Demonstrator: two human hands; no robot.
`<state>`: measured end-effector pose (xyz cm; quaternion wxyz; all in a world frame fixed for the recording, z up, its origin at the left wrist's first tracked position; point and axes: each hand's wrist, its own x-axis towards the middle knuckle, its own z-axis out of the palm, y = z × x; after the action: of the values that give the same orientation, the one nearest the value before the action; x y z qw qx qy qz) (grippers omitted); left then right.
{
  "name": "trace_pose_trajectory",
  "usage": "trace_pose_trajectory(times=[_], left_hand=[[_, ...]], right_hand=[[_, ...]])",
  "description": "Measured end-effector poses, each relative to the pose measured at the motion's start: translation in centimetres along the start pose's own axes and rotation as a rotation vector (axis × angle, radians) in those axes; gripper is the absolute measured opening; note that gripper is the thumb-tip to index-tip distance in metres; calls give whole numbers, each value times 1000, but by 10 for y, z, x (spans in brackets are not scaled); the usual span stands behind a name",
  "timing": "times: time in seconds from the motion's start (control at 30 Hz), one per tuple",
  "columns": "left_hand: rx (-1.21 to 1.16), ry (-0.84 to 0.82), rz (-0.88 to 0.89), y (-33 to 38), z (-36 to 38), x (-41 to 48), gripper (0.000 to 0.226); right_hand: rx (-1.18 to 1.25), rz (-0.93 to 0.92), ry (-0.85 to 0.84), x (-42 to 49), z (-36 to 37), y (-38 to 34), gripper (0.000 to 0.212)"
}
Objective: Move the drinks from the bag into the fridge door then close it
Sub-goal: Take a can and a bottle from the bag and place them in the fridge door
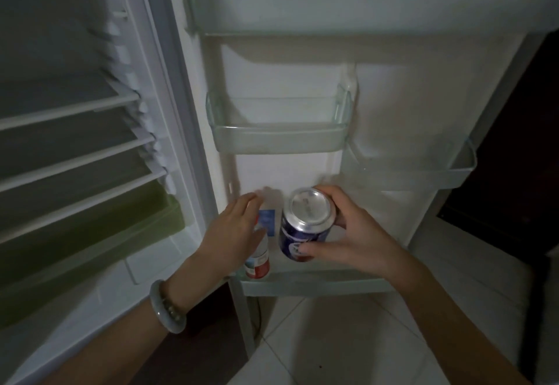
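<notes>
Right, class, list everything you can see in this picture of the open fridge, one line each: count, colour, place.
fridge door: 1, white, open, facing the camera
door shelves: 4, clear; one at the top, two halfway down, one at the bottom
inner shelves: at least 3, white-edged, inside the fridge on the left
drawer: 1, green, below the inner shelves
can: 1, blue with a silver top, tilted over the bottom door shelf
bottle: 1, blue and red label, left end of the bottom door shelf, beside the can
floor: 1, pale tiles, under the door
bracelet: 1, pale grey-green, left wrist
left hand: 1, against the bottle, grip blurred
right hand: 1, gripping the can
</notes>
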<state>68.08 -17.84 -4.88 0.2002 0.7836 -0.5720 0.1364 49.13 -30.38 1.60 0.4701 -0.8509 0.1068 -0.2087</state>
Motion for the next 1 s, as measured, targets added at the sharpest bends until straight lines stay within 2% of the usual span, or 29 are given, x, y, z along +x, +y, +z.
trace_pose_trajectory(times=[0.1,0.33,0.5,0.7,1.0], left_hand=[[-22,62,70,10,-13,8,57],[-67,68,155,20,-16,17,53],[-91,35,154,16,-11,19,52],[-140,21,134,18,-6,16,50],[-165,-6,99,26,-7,6,48]], right_hand=[[63,-80,91,1,-24,-28,68],[45,-162,485,15,-98,-66,68],[36,-79,625,31,-131,-55,50],[-170,147,542,56,-120,-15,61],[-212,229,463,67,-113,-6,69]])
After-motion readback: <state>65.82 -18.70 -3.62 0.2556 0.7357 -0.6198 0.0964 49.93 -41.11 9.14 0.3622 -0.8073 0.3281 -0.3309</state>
